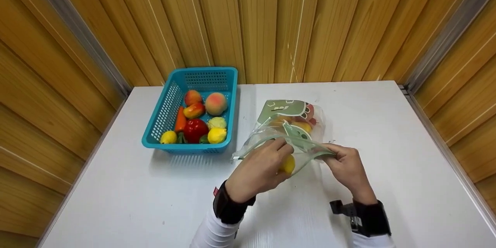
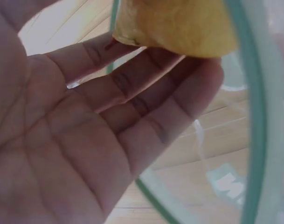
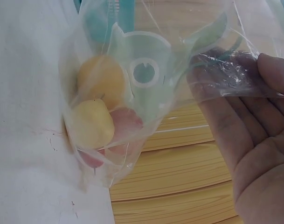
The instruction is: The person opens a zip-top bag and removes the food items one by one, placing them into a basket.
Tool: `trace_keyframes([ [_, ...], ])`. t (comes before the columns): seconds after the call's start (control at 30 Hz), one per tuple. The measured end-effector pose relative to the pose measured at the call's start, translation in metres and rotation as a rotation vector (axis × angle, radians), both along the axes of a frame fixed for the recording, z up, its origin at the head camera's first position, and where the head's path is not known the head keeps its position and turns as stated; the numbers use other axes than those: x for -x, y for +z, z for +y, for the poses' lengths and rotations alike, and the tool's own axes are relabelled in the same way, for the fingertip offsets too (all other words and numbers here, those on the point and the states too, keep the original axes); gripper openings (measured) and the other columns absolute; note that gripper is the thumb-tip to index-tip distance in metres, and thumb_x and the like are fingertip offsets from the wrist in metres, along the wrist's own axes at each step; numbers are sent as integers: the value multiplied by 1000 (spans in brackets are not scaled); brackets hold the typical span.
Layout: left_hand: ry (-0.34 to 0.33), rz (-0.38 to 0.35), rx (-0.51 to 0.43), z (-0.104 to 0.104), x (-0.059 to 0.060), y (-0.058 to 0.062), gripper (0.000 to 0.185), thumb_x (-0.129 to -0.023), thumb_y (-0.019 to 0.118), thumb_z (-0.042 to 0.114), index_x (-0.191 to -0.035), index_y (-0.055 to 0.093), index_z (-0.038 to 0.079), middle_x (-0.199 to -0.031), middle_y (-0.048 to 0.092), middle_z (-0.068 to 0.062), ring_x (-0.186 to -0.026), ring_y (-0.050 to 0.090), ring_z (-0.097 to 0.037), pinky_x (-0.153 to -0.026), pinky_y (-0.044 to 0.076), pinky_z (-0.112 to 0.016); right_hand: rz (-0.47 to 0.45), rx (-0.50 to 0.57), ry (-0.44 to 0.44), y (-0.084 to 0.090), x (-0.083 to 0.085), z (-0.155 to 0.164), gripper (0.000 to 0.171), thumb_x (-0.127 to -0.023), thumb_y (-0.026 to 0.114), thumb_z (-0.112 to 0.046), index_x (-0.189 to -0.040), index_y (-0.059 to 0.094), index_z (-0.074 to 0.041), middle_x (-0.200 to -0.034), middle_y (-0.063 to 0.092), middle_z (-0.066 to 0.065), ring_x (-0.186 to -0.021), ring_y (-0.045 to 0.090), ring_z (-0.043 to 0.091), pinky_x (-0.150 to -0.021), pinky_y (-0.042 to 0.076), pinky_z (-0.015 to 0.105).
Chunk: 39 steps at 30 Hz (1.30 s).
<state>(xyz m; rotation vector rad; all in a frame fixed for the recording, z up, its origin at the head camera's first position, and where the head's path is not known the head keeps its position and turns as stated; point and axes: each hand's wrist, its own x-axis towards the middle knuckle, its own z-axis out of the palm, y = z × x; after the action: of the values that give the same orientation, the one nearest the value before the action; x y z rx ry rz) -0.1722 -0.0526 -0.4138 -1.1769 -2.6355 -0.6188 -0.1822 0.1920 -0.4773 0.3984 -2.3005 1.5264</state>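
Observation:
My left hand [image 1: 259,168] holds a yellow pear [image 1: 287,164] at the mouth of a clear zip bag [image 1: 279,109] with green printed patches. In the left wrist view, the pear [image 2: 179,28], with a short brown stem, lies against the fingertips, framed by the bag's green zip edges. With thumb and fingers, my right hand [image 1: 347,166] pinches the right side of the bag's mouth. Several fruits rest inside the bag, among them an orange one [image 3: 100,80], a pale yellow one [image 3: 92,123] and a reddish one [image 3: 126,125].
Left of the bag stands a blue plastic basket [image 1: 233,104]. It holds a red fruit [image 1: 195,131], a peach [image 1: 216,104], a carrot [image 1: 180,119], lemons [image 1: 217,135] and other produce. Wood-patterned walls [image 1: 255,27] border the white table [image 1: 407,155].

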Motion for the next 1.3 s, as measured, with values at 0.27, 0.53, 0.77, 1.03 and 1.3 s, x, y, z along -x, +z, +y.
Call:
trace_keyframes([
  [0.27,-20,24,-281,-15,-3,9,48,-87,85,28,-126,65,7,-123,64,-6,-107,61,-18,-92,54,-20,-33,-3,-16,-2,-2,0,23,-87,69,17,-102,80,3,-96,78,17,-79,67,1,-69,56,16],
  [0.53,64,23,-454,-33,-1,9,49,-89,83,30,-128,65,7,-118,64,-5,-98,61,-14,-84,56,-22,-4,23,17,-2,-3,-1,19,-87,69,15,-101,78,7,-95,77,20,-82,69,-1,-69,57,17],
  [0.77,194,86,-432,-47,8,20,47,-88,84,29,-124,66,4,-114,63,-7,-98,61,-16,-87,57,-23,-8,-4,3,-1,-2,-1,22,-85,70,17,-101,79,5,-94,78,17,-78,69,0,-69,56,15],
  [1.03,275,156,-356,-74,23,45,49,-89,83,29,-126,66,3,-116,63,-11,-101,60,-22,-87,58,-28,-4,-23,3,-1,1,-2,23,-85,69,18,-101,78,5,-94,78,17,-78,68,1,-69,56,16],
  [1.3,342,157,-314,-95,50,61,48,-92,80,27,-126,65,-2,-112,61,-16,-91,59,-27,-78,58,-33,0,-3,4,1,0,-1,23,-85,69,19,-100,79,5,-93,78,12,-81,69,1,-70,57,16],
])
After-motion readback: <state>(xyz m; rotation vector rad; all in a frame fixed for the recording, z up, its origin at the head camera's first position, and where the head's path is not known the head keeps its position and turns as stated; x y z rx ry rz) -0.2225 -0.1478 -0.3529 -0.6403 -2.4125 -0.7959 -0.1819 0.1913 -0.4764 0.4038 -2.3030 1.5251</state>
